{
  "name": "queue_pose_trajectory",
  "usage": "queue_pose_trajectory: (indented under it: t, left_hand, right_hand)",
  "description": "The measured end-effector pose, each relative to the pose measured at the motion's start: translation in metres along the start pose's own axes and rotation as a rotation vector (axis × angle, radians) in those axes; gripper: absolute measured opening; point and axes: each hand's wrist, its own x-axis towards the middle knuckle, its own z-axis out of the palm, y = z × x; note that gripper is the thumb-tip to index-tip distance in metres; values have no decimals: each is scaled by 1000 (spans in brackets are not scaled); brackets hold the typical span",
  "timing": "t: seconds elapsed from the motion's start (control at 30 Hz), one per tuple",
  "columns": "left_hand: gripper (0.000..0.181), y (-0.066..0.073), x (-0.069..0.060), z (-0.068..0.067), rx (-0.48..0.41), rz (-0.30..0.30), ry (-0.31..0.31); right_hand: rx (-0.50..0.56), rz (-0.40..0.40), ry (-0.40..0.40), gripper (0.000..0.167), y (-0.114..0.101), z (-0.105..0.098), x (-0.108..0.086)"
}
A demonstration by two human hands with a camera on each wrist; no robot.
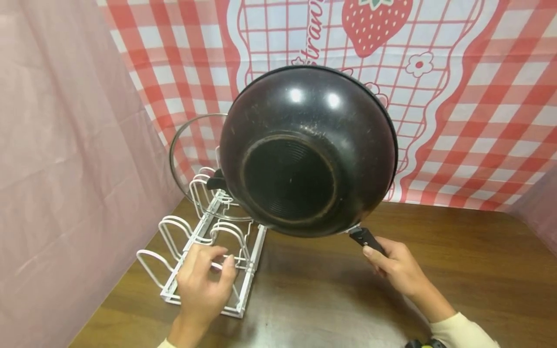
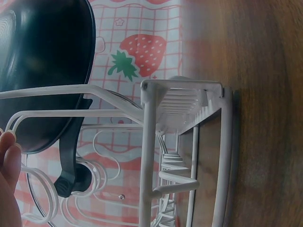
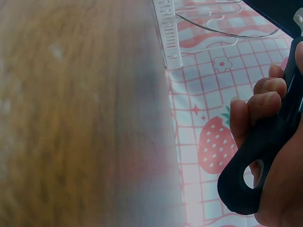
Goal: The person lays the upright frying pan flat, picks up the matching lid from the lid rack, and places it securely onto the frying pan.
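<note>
A large dark wok [image 1: 287, 174] is held up in the air, its underside facing me. My right hand [image 1: 398, 266] grips its black handle [image 3: 265, 142], fingers wrapped round it. Behind the wok's left side, a glass lid [image 1: 173, 164] with a black knob [image 1: 216, 181] stands upright in a white wire rack [image 1: 250, 285]. My left hand [image 1: 202, 285] is over the rack's near part, thumb and index finger apart with nothing between them. In the left wrist view, its fingertips [image 2: 9, 151] lie close to the rack's wire loops [image 2: 71, 113]; contact is unclear.
The rack stands on a brown wooden table [image 1: 330, 290], with several white loops along it. A red-and-white checked cloth with strawberries [image 1: 478, 121] hangs behind. A pale pink cloth [image 1: 65, 169] hangs along the left side.
</note>
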Motion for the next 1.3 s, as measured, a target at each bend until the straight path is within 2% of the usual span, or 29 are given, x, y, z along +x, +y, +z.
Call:
queue_pose_trajectory:
  t: [0.43, 0.7, 1.03, 1.3]
  left_hand:
    - [19, 1, 1, 0, -10, -4, -7]
    - [19, 0, 0, 0, -11, -15, -15]
    - [17, 2, 1, 0, -14, -23, -6]
    - [18, 3, 3, 0, -5, -12, 5]
  right_hand:
    - [34, -39, 16, 25, 0, -7, -7]
    - [26, 4, 55, 22, 0, -17, -17]
    - [1, 10, 107, 25, 4, -31, -27]
    - [38, 13, 160, 25, 7, -39, -29]
